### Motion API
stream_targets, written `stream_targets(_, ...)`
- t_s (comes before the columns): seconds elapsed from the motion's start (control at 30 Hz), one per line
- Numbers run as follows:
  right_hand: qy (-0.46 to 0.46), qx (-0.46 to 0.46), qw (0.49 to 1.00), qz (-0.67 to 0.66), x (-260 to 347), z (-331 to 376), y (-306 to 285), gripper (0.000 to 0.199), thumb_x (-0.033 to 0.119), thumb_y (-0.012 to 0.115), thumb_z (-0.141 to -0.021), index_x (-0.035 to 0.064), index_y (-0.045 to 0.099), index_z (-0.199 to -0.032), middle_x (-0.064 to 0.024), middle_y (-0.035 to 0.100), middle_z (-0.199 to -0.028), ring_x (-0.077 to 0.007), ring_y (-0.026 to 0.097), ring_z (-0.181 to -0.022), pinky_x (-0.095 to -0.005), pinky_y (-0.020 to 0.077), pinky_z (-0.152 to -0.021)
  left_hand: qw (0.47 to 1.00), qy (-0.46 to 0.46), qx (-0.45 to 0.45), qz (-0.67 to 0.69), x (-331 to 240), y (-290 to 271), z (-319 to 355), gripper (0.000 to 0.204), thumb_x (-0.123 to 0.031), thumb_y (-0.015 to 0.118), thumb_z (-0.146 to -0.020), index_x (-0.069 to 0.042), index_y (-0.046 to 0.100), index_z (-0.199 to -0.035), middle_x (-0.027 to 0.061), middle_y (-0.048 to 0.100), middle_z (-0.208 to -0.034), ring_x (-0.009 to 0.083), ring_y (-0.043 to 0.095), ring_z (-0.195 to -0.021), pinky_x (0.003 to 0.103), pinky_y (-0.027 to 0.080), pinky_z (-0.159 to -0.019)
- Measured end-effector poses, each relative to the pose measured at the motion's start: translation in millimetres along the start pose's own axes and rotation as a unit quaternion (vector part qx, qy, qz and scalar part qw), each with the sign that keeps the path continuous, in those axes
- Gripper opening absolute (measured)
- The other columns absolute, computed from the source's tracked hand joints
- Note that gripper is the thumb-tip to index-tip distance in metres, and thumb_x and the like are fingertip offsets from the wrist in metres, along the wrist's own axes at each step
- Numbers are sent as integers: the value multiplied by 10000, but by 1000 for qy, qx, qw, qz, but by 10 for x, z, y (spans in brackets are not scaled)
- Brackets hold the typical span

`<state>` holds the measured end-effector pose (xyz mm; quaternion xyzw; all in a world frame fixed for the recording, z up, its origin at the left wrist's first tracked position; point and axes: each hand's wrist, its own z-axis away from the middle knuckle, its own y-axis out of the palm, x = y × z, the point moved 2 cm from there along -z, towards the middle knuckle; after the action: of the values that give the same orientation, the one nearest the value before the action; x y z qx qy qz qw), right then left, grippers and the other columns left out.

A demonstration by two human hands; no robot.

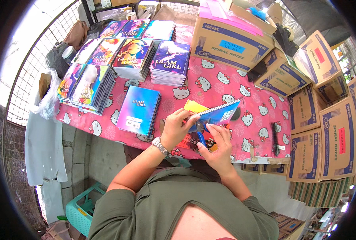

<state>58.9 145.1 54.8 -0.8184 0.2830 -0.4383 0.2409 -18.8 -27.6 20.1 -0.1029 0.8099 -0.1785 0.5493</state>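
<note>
My left hand (175, 129) is closed on a blue spiral notebook (225, 113), gripping it at the near end of its wire binding. The notebook is tilted, spiral upward, above the table. My right hand (218, 149) is closed around blue-handled pliers (202, 137). Their grey jaws are near the spiral's end beside my left fingers; whether they touch the wire is hidden. Below my hands lies a red and black printed item (188, 143), partly covered. A yellow piece (194, 106) shows behind the notebook. To the left is a stack of blue-purple spiral notebooks (138, 109).
Several stacks of colourful notebooks (170, 60) fill the table's far left. Cartons (230, 44) stand at the back right and pile up along the right side. A bundle of black spiral coils (275, 140) lies on the pink patterned tablecloth (210, 86). A turquoise stool (80, 208) stands lower left.
</note>
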Motion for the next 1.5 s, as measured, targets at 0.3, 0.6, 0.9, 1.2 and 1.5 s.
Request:
stream_targets(0.3, -3, 28, 997, 67, 99, -82, -9, 561, 167, 776, -755, -4, 627, -1269, -136, 633, -1151, -321, 560, -1042, -441, 475, -925, 998, 27, -40, 48, 103, 63, 18, 179, 11, 744, -828, 13, 722, -1006, 90, 684, -866, 140, 695, -704, 262, 562, -595)
stream_targets(0.6, 260, 113, 842, -459, -240, 209, 173, 471, 124, 645, -964, 1, 530, -1404, -85, 628, -1179, -120, 622, -988, -281, 534, -838, 983, -11, -82, 163, 197, -101, 106, 205, -11, 713, -883, -10, 731, -1087, 66, 711, -919, 131, 689, -719, 259, 574, -585)
stream_targets(0.9, 253, 39, 948, 186, -2224, 1252, -423, 415, 216, 756, -825, 9, 662, -1172, -185, 630, -1160, -371, 579, -1113, -470, 447, -998, 892, -248, -310, 217, 1527, -1679, 874, 315, -88, 677, -946, 8, 665, -1246, 59, 713, -1030, 105, 649, -751, 234, 539, -570)
stream_targets(1.2, 348, -70, 778, 519, -3626, 1238, -1643, 340, 261, 704, -875, 45, 654, -1134, -207, 614, -1169, -396, 591, -1089, -488, 504, -908, 910, -250, -232, -237, 1685, -1673, 925, 381, -135, 747, -856, -108, 721, -1235, 112, 722, -1070, 199, 623, -870, 333, 503, -805)
stream_targets(1.5, 349, -79, 853, 380, -4180, 1540, -1896, 406, 100, 733, -817, 13, 633, -1201, -179, 679, -1014, -379, 659, -940, -438, 530, -871, 912, -25, -229, -340, 1304, -1350, 575, 330, -89, 708, -824, -98, 716, -1155, 111, 701, -1042, 299, 608, -969, 422, 477, -884)
